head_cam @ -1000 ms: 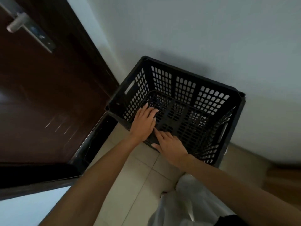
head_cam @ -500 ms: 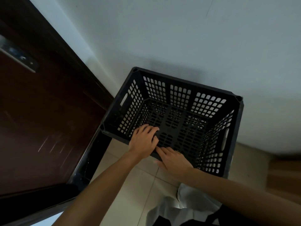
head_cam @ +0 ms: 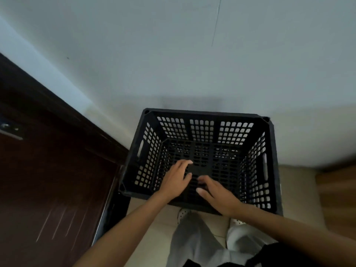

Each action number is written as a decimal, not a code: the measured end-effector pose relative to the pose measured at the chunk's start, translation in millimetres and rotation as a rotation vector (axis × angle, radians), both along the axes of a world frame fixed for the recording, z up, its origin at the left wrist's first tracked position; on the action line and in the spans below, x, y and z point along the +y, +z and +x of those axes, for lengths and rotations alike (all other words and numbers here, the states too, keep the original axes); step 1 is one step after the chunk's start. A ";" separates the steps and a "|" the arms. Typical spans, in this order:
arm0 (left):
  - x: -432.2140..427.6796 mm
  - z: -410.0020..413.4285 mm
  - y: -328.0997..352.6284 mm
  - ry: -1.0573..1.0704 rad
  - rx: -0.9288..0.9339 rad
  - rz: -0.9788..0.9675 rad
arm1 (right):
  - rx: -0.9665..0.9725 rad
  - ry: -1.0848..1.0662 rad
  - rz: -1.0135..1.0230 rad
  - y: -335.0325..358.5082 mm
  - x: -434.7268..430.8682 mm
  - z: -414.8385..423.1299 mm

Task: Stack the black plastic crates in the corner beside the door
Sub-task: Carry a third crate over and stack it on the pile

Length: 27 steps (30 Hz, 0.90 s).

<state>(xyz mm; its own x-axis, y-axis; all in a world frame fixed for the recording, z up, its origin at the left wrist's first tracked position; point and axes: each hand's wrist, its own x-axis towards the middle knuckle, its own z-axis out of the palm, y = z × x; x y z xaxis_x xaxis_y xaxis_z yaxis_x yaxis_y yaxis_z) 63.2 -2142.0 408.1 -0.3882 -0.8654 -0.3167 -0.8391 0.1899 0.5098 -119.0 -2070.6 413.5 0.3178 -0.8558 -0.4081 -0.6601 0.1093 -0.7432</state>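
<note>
Seen from above: black plastic crate [head_cam: 202, 130], open side up, set against the pale wall [head_cam: 173, 54] in the corner just right of the dark wooden door [head_cam: 48, 180]. Left hand [head_cam: 176, 180] and right hand [head_cam: 217, 197] side by side over the near rim, fingers spread loosely and reaching into the crate; whether either grips the plastic cannot be told. Below, light trousers [head_cam: 194, 245] and tiled floor [head_cam: 296, 189].
</note>
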 end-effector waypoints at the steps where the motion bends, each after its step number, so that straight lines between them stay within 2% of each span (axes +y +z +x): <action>1: -12.9 0.1 3.3 -0.019 0.025 -0.023 | 0.002 -0.090 -0.039 0.5 -10.7 1.6; 4: -60.7 1.5 16.7 -0.105 0.084 -0.159 | 0.057 -0.303 -0.234 9.1 -55.5 8.2; 8: -140.4 5.8 38.2 -0.291 0.107 -0.437 | 0.150 -0.518 -0.476 35.3 -126.4 15.7; 11: -197.0 -3.4 47.9 -0.472 0.080 -0.556 | 0.329 -0.561 -0.542 44.6 -170.6 17.6; 15: -238.4 -24.4 33.4 -0.661 -0.061 -0.467 | 0.579 -0.388 -0.422 24.5 -208.9 5.2; 18: -234.9 -30.4 6.1 -0.642 -0.189 -0.403 | 0.713 -0.239 -0.338 7.6 -216.9 -1.6; 22: -232.4 -31.3 -6.3 -0.633 -0.220 -0.420 | 0.802 -0.197 -0.347 -4.4 -215.2 -1.3; 27: -239.5 -33.4 0.1 -0.685 -0.255 -0.299 | 0.840 -0.215 -0.324 -9.2 -219.3 3.7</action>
<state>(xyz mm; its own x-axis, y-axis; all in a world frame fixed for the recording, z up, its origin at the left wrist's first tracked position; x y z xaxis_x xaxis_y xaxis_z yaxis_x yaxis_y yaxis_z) 29.9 -2381.5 408.2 -0.8124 -0.5225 -0.2589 -0.5700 0.8052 0.1635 -115.3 -2289.9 404.4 -0.1528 -0.9747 -0.1630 -0.9858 0.1621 -0.0451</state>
